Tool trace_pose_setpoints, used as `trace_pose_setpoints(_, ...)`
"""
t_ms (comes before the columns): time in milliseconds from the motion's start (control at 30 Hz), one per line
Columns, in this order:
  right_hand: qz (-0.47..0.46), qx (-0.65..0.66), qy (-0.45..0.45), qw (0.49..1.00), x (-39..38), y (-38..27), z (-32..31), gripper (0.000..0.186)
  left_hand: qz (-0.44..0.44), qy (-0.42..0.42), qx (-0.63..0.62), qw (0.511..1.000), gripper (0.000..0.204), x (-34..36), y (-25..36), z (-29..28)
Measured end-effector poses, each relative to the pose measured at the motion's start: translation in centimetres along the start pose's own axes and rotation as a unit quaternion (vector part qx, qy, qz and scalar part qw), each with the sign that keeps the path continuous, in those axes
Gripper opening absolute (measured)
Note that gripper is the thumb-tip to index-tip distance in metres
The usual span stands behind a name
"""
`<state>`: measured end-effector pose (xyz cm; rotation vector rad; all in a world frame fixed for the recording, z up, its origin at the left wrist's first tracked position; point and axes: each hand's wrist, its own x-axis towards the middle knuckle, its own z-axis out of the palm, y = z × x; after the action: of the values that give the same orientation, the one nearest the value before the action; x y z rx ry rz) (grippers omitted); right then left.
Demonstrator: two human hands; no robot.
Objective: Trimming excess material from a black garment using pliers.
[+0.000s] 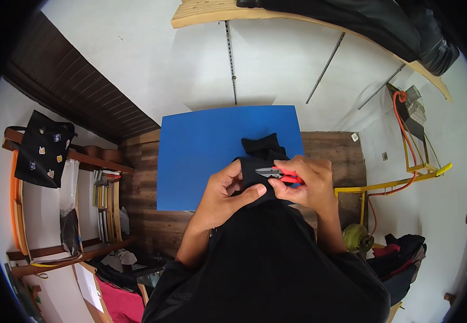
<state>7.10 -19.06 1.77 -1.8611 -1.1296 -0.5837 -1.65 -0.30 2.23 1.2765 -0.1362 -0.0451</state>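
A piece of black cloth (pixel 265 146) is held up in front of my body, over the near part of a blue table (pixel 201 145). My left hand (pixel 224 192) pinches its left side, the thumb lying across the front and the fingers behind. In my right hand (pixel 313 182) is a pair of thread snips (pixel 269 173) with red handles and grey blades. The blades point left across the cloth, towards my left thumb. My right fingers close round the handles. Whether the blades touch a thread cannot be made out.
A wooden shelf (pixel 201 15) with black bundles runs along the far wall. On the left hangs a black bag (pixel 45 148) beside a wooden rack. A yellow metal frame (pixel 381 187) with an orange hose stands on the right, near a pile of dark clothes (pixel 398 264).
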Motion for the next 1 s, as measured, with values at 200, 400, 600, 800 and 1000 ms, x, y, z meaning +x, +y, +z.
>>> trace_pose_setpoints(200,0.006,0.021,0.016,1.000,0.5,0.5,0.1,0.031,0.083,0.058,0.102,0.990,0.017,1.4,-0.8,-0.3)
trace_pose_setpoints(400,0.025,0.023,-0.005,0.999,0.4,1.1,0.1,0.031,0.055,0.106,0.064,0.991,0.015,1.3,-1.5,0.4)
trace_pose_setpoints(600,0.029,0.033,0.001,0.999,0.1,1.5,0.5,0.032,-0.011,0.079,0.013,0.997,0.012,1.0,-1.5,0.3)
trace_pose_setpoints(800,0.038,0.029,-0.005,0.999,-0.2,1.8,0.5,0.033,-0.010,0.059,0.003,0.998,0.015,1.1,-1.0,0.7)
trace_pose_setpoints(1000,0.044,0.039,0.017,0.998,-0.1,1.8,0.9,0.032,-0.017,0.035,-0.004,0.999,0.028,1.3,-0.5,0.6)
